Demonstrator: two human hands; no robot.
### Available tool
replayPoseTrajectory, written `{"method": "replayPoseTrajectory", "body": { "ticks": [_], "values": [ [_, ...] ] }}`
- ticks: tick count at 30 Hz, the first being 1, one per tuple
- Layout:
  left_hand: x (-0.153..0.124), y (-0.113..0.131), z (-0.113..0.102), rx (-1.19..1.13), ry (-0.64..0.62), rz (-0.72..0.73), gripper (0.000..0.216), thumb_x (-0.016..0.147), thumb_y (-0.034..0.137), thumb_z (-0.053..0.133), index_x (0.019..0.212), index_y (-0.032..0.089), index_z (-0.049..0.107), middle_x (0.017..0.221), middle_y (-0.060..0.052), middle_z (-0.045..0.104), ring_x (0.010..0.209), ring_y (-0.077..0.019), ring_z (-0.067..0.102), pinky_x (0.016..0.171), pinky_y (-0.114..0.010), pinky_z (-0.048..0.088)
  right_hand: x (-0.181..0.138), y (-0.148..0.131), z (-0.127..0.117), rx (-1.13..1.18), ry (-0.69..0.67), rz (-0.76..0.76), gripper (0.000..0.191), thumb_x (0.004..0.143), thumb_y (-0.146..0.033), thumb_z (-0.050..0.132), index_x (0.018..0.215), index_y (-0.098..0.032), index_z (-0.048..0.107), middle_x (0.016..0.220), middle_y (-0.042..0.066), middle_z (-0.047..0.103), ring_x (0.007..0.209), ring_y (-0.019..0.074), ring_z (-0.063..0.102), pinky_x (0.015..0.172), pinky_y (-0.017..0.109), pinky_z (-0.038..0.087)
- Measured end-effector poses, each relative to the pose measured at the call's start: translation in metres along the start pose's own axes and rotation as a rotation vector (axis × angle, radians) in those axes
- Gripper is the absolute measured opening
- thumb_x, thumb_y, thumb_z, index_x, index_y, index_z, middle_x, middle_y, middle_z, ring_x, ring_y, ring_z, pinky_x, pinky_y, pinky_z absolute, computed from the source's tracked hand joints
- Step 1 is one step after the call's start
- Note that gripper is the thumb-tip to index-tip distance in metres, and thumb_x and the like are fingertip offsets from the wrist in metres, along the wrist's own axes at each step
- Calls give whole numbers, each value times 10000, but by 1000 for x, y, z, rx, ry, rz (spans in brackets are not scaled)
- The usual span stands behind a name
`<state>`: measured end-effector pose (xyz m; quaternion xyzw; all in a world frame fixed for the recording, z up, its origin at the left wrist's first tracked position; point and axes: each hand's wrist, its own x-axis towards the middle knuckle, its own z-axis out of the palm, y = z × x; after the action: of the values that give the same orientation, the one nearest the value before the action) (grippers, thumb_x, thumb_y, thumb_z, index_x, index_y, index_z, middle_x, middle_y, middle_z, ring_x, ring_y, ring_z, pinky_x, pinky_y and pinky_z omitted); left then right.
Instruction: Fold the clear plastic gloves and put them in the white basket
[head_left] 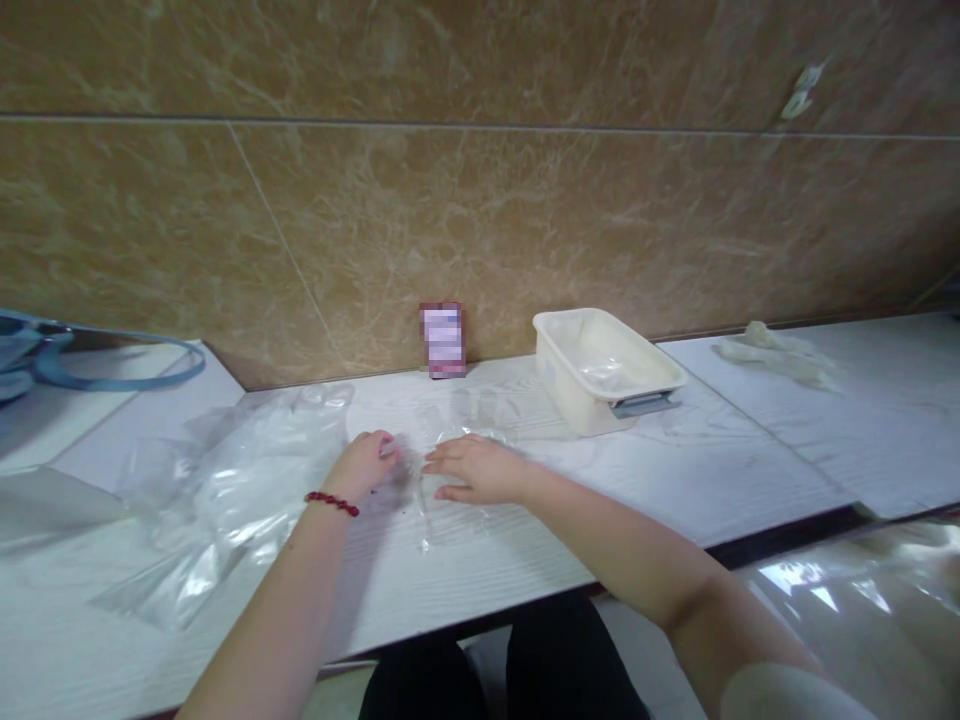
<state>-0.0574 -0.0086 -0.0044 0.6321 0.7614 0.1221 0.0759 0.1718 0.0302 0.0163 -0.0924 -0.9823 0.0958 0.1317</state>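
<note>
My left hand (367, 462), with a red bead bracelet at the wrist, rests on the white table (525, 540) with its fingers curled in a loose pinch at the edge of a thin clear plastic bag (457, 425). My right hand (476, 468) lies flat on that same bag, fingers stretched out and pointing left. The two hands nearly touch. What the left fingers pinch is too small to make out.
A heap of clear plastic bags (225, 490) lies at the left. A white plastic tub (604, 370) stands at the back right, a small card (442, 340) leans on the marble wall, crumpled plastic (772, 350) lies far right, and a blue bag (45, 350) sits far left.
</note>
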Motion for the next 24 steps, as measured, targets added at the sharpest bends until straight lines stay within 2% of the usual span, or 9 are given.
{"method": "replayPoseTrajectory", "body": {
  "ticks": [5, 10, 15, 17, 20, 24],
  "values": [
    [1, 0, 1, -18, 13, 18, 300, 736, 374, 428, 865, 148, 577, 815, -100, 607, 709, -198, 572, 666, -301, 427, 2, -4, 5, -13, -44, 2, 481, 824, -483, 372, 1202, -197, 455, 1234, 62, 484, 1144, 173, 397, 936, 347, 285],
    [0, 6, -3, 26, 58, 49, 188, 744, 274, 403, 723, 168, 557, 734, -78, 583, 689, -183, 556, 669, -287, 422, 2, -6, 9, -19, -60, 30, 481, 809, -510, 379, 1188, -228, 469, 1239, 55, 475, 1128, 191, 388, 921, 368, 279],
    [-5, 18, -9, -59, 102, -4, 188, 779, 265, 339, 803, 157, 490, 716, -72, 583, 662, -182, 561, 613, -290, 423, 0, -5, 10, 0, -70, 20, 465, 811, -511, 375, 1199, -267, 454, 1261, 44, 450, 1127, 205, 369, 912, 383, 275],
    [-7, 22, -11, -179, 93, -34, 190, 771, 297, 373, 859, 158, 468, 740, -60, 587, 652, -169, 568, 592, -278, 428, 0, -4, 10, 11, -70, 17, 457, 812, -505, 380, 1197, -272, 456, 1261, 37, 449, 1125, 205, 369, 913, 385, 274],
    [-10, 25, -11, -360, 96, -106, 328, 720, 360, 469, 980, 165, 421, 796, -43, 589, 605, -140, 572, 532, -245, 427, 1, -3, 10, 32, -65, 7, 440, 817, -489, 384, 1193, -275, 461, 1262, 31, 449, 1127, 199, 370, 915, 385, 272],
    [-12, 22, -9, -379, 34, -219, 419, 636, 384, 557, 970, 172, 420, 719, -18, 591, 508, -126, 540, 428, -217, 379, 1, 1, 13, 68, -52, 4, 407, 829, -455, 383, 1169, -257, 490, 1240, 42, 474, 1118, 189, 394, 909, 373, 285]
  ]
}}
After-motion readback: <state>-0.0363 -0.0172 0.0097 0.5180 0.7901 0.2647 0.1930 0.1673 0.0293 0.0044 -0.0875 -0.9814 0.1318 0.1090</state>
